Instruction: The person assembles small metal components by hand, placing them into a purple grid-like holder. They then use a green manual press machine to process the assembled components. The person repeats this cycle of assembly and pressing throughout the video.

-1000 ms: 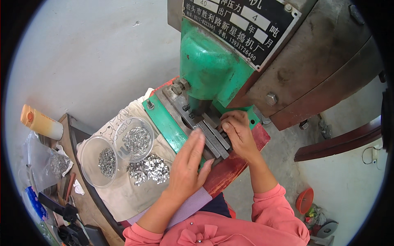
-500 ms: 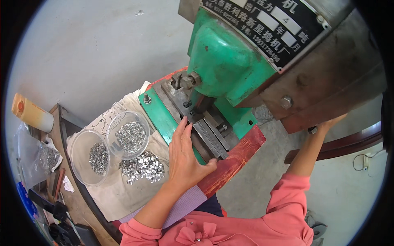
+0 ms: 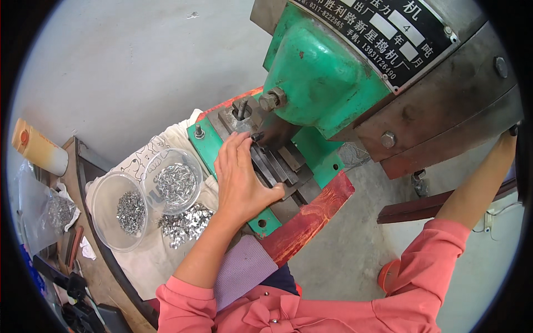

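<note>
Fingers [image 3: 236, 152] of the left hand [image 3: 240, 180] laid flat and together, tips at the dark steel die block [image 3: 265, 161] on the green press bed [image 3: 206, 149], gripping nothing visible; thumb hooked over the block's near edge. Forearm angled back past the red curved guard [image 3: 308, 216]. Right hand [image 3: 512, 134] raised beside the grey machine body [image 3: 444, 105], fingers out of sight. Loose silver stampings [image 3: 186, 225] heaped on the white cloth [image 3: 150, 261], beside two clear plastic bowls [image 3: 173, 180].

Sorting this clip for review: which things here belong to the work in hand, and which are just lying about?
In use:
left hand flat on the die block
green press
right hand, out of view past the press's right side
two clear bowls and loose pile of metal pieces

Lying about:
yellow bottle
plastic bag
</note>
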Motion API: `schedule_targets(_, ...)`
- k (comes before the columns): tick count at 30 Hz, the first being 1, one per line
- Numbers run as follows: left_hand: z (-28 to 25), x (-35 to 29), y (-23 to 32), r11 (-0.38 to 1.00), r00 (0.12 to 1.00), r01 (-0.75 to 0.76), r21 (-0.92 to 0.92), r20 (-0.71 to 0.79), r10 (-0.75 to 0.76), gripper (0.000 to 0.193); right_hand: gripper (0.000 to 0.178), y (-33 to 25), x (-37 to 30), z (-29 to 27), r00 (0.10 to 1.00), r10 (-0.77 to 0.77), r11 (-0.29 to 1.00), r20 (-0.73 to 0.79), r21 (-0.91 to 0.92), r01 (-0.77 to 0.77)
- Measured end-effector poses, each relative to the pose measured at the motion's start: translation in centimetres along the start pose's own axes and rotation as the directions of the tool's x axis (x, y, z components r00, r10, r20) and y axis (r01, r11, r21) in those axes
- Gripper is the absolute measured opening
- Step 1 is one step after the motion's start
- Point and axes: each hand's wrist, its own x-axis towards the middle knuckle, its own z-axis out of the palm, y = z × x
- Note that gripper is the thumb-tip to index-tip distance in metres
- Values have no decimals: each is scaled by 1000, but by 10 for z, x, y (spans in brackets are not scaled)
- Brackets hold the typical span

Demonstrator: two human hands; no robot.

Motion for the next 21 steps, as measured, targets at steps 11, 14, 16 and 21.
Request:
schedule_targets(11, 11, 10, -9, 994, 998, -22, -108, -60, 15, 94, 45, 22, 3, -5, 996, -79, 992, -41, -97, 75)
schedule_targets(14, 14, 11, -3, 988, 998, -31, -151, -53, 23, 94, 45, 44, -16, -17, 963, -147, 983, -225, -139, 118)
schedule_targets(16, 13, 10, -6, 991, 999, -26, -130, -47, 20, 94, 45, 79, -43, 4, 909, -170, 983, -381, -135, 127)
schedule_targets(21, 7, 8, -6, 991, 1000, -13, -131, 9, 14, 94, 46, 123, -113, 62, 749, -32, 997, -661, -72, -21)
